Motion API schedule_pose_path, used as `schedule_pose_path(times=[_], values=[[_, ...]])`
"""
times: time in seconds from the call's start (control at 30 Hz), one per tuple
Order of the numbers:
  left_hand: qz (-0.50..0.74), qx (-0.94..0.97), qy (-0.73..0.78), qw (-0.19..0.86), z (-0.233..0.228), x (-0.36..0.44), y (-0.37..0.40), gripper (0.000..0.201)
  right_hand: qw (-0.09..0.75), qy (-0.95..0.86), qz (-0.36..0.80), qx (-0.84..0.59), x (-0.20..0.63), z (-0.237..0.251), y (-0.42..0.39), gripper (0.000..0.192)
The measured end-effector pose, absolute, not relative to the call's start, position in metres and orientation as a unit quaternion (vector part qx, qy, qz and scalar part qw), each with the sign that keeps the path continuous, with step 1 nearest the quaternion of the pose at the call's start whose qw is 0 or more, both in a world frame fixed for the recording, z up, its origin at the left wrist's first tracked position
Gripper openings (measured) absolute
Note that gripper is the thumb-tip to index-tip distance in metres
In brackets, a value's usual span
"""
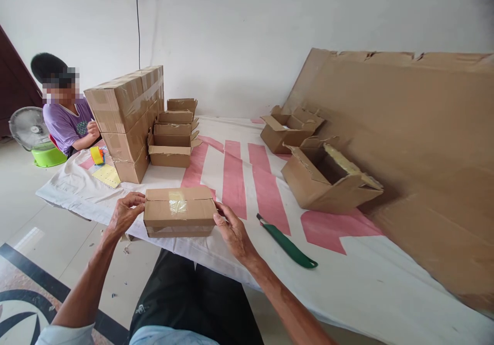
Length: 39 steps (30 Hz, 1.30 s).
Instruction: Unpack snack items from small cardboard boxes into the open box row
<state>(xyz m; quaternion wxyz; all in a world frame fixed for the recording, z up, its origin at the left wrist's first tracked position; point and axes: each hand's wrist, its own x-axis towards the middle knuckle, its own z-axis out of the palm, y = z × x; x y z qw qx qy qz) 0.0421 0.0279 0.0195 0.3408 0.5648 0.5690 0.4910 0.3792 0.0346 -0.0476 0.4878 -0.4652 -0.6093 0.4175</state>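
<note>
A closed cardboard box (162, 209) lies at the table's front edge, with clear tape across the middle of its top seam. My left hand (125, 212) grips its left end, fingers bent at the top corner. At the opposite end, my right hand (233, 232) has its thumb on the near side and its fingers round the far corner. The box is held between both hands. To the right of my right hand lies a green-handled knife (289, 246), its short dark tip pointing away from me.
Taped boxes (125, 119) are stacked at the left, beside a row of open boxes (170, 157). Two more open boxes (291, 129) stand at the right, before a large cardboard sheet (417, 144). A person (67, 119) sits beyond the stack, near a fan (29, 128).
</note>
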Motion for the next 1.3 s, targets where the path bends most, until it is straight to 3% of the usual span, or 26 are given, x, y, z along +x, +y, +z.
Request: schedule_pose_path(times=[0.17, 0.4, 0.83, 0.97, 1.07, 1.17, 1.3], values=[[0.459, 0.606, 0.567, 0.317, 0.022, 0.043, 0.029, 0.020, 0.481, -0.611, 0.425, -0.464, 0.379, -0.046, 0.033, 0.065], [0.411, 0.657, 0.554, 0.305, 0.021, 0.040, 0.025, 0.032, 0.483, -0.608, 0.424, -0.466, 0.377, -0.045, 0.032, 0.063], [0.479, 0.580, 0.552, 0.358, 0.011, 0.043, 0.035, 0.041, 0.452, -0.650, 0.395, -0.466, 0.386, -0.047, 0.037, 0.059], [0.482, 0.578, 0.556, 0.352, 0.008, 0.041, 0.041, 0.036, 0.403, -0.719, 0.214, -0.524, 0.437, -0.065, 0.045, 0.047], [0.499, 0.568, 0.563, 0.333, 0.005, 0.043, 0.045, 0.031, 0.294, -0.731, 0.066, -0.612, 0.497, -0.089, 0.046, 0.038], [0.514, 0.560, 0.570, 0.313, 0.001, 0.046, 0.047, 0.026, 0.171, -0.716, 0.022, -0.676, 0.547, -0.111, 0.039, 0.035], [0.521, 0.561, 0.567, 0.303, -0.002, 0.049, 0.044, 0.024, 0.133, -0.701, 0.060, -0.698, 0.572, -0.126, 0.025, 0.037]])
